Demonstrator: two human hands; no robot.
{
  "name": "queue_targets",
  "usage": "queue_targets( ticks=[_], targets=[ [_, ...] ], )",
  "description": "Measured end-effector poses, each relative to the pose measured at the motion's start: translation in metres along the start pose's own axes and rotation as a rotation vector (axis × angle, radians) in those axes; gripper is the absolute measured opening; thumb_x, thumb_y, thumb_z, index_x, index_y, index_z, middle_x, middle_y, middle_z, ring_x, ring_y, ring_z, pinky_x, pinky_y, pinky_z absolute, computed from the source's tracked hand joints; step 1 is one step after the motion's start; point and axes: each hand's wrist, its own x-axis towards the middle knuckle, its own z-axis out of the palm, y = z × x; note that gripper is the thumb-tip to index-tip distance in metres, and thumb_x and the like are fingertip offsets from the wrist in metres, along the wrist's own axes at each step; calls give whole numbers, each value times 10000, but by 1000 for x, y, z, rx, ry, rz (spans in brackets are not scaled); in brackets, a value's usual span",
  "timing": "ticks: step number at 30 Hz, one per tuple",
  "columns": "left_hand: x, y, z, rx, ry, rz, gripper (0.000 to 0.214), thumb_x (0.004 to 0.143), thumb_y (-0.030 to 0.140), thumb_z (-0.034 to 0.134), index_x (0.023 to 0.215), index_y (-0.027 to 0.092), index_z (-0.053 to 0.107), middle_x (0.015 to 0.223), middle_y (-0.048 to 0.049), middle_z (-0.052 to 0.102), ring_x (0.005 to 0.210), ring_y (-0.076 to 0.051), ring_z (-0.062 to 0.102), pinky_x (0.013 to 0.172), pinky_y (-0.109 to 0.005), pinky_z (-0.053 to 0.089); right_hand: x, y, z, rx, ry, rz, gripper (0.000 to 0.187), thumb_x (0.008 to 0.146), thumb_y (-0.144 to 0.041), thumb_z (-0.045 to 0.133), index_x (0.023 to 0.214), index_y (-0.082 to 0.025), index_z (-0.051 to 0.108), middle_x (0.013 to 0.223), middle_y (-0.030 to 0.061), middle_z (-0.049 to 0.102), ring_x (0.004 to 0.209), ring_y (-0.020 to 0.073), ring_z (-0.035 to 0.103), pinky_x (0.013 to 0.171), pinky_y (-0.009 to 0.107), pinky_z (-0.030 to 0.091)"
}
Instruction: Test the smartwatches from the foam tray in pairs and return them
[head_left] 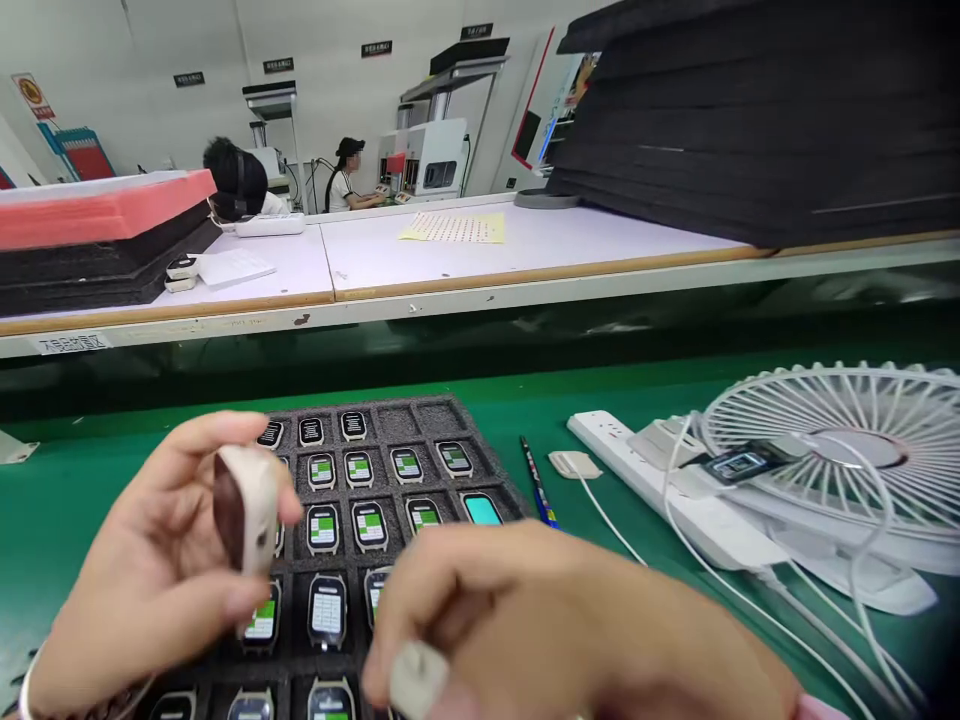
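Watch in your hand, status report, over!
Left hand pinching cream watch. Right hand closed on small pale piece, unclear what. Foam tray of lit watches beneath, nothing blocking.

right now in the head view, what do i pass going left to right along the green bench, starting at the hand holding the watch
left hand → beige watch case in it → foam tray of smartwatches → pen → small white charging pad → white power strip → black watch → white fan
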Motion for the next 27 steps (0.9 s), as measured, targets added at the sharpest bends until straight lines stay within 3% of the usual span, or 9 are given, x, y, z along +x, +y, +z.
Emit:
queue_targets(
  ticks=[4, 8, 11, 14, 17, 24, 27],
  targets=[
    [41, -22, -2, 20, 215, -18, 646, 710, 170, 864, 1292, 279, 605, 940, -28, 689, 631, -85, 596, 506, -135, 514, 34, 18, -22, 330, 206, -157, 501, 922, -277, 772, 1387, -247, 587, 1252, 96, 674, 825, 185, 742, 729, 274, 617],
    [67, -53, -13, -56, 333, -112, 790, 639, 133, 878, 1346, 190, 530, 968, -35, 708, 627, -70, 603, 553, -145, 520, 62, 40, -59, 525, 486, -82, 396, 844, -80, 738, 1215, -161, 627, 1142, 127, 721, 855, 191, 747, 802, 262, 606],
    [75, -67, -18, -150, 371, -225, 658, 704, 123, 799, 1308, 147, 541, 927, -42, 711, 611, -100, 650, 581, -186, 542, 74, 55, -78, 586, 636, -19, 271, 883, -43, 643, 1136, -136, 616, 1034, 135, 735, 798, 192, 742, 744, 256, 608],
    [77, -72, -19, -234, 389, -311, 468, 806, 116, 655, 1263, 121, 557, 909, -72, 718, 651, -163, 712, 608, -234, 573, 78, 63, -83, 616, 727, 13, 188, 956, -53, 545, 1114, -140, 600, 911, 114, 733, 737, 193, 732, 668, 251, 597],
    [77, -73, -18, -257, 359, -336, 356, 873, 145, 567, 1226, 104, 585, 953, -108, 726, 654, -193, 730, 613, -273, 598, 80, 65, -81, 618, 751, 68, 171, 1020, -82, 448, 1105, -130, 587, 914, 136, 735, 688, 187, 720, 640, 255, 586],
    [75, -74, -19, -186, 303, -294, 371, 977, 213, 478, 1330, 124, 545, 959, -101, 723, 630, -197, 738, 608, -282, 616, 78, 73, -79, 525, 591, 135, 235, 1085, -179, 372, 1168, -138, 588, 985, 148, 738, 654, 184, 716, 602, 250, 561],
    [75, -72, -19, -179, 283, -304, 310, 1006, 244, 417, 1230, 104, 578, 908, -96, 719, 583, -196, 725, 556, -273, 604, 78, 78, -78, 493, 569, 147, 234, 1083, -187, 385, 1148, -141, 605, 995, 144, 737, 660, 184, 718, 620, 256, 566]
  ],
)
